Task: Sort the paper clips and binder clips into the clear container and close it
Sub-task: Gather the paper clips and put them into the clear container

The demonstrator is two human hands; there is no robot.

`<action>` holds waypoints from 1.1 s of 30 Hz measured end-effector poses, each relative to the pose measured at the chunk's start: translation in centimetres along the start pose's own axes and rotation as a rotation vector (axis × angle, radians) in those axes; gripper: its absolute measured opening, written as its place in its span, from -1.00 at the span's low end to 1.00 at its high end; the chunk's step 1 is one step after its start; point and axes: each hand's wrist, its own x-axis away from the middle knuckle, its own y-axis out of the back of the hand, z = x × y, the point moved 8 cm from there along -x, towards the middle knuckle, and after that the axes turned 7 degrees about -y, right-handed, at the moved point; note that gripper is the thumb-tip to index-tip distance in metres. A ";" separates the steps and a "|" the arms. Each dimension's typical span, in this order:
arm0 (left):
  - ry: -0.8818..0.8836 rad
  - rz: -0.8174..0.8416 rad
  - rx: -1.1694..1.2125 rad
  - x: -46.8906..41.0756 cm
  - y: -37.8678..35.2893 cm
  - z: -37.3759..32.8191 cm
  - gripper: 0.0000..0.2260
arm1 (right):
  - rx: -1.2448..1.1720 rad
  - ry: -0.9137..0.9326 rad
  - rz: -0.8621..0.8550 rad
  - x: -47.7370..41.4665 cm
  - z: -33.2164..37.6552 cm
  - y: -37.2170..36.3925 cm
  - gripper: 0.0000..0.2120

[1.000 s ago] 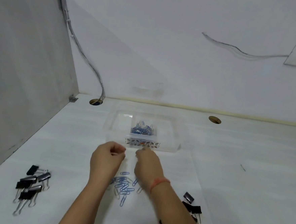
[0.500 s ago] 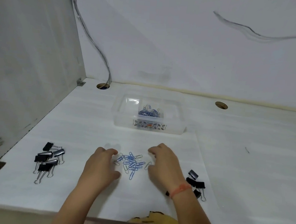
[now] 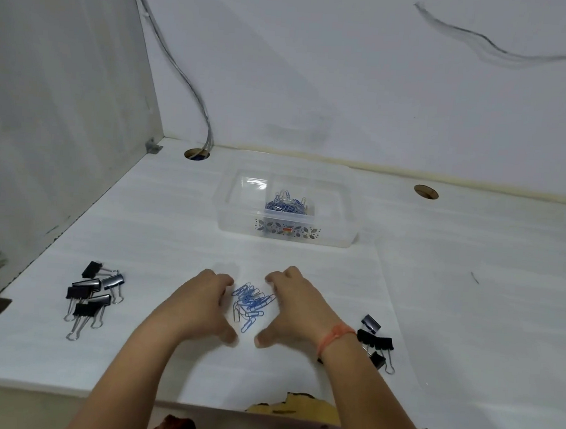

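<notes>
A clear container (image 3: 335, 234) stands open near the back of the white desk, with a heap of blue paper clips (image 3: 285, 205) in its middle section. A loose pile of blue paper clips (image 3: 250, 304) lies on the desk near me. My left hand (image 3: 198, 304) and my right hand (image 3: 296, 310) cup the pile from either side, fingers curved and apart, holding nothing. Black binder clips lie in two groups: one at the left (image 3: 93, 293), one at the right (image 3: 375, 339) behind my right wrist.
A grey side panel (image 3: 47, 114) walls off the left. Cables (image 3: 190, 84) drop into a desk hole (image 3: 197, 154); a second hole (image 3: 426, 192) sits at the back right. The desk's front edge (image 3: 128, 394) runs just below my forearms.
My hands came back from the container down to the loose pile, then drew closer together around it, bunching the clips. The camera tilted down.
</notes>
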 end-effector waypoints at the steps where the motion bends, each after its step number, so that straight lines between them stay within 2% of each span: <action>1: -0.008 0.007 -0.035 -0.2 -0.2 -0.4 -0.26 | 0.012 0.016 -0.003 -0.1 0.3 0.0 -0.09; 4: -0.037 -0.078 -0.095 -1.1 -0.3 -1.6 -0.41 | -0.015 0.066 -0.005 -1.0 1.5 -0.1 -0.15; 9: -0.027 -0.201 -0.032 -2.2 0.7 -1.3 -0.62 | -0.019 0.131 -0.063 -2.2 2.0 1.0 -0.52; 13: 0.007 -0.222 0.035 -2.6 1.0 -0.8 -0.78 | 0.012 0.167 -0.123 -2.0 2.7 1.3 -0.67; 17: 0.019 -0.240 0.022 -2.9 1.1 -0.8 -0.83 | 0.088 0.204 -0.189 -1.7 3.4 1.0 -0.78; 25: -0.012 -0.277 0.021 -2.5 0.8 -0.5 -0.88 | 0.225 0.271 -0.261 -0.8 3.4 -1.0 -0.85; 33: -0.005 -0.405 0.090 -1.6 0.7 0.3 -0.85 | 0.330 0.279 -0.324 0.6 4.0 -1.5 -0.70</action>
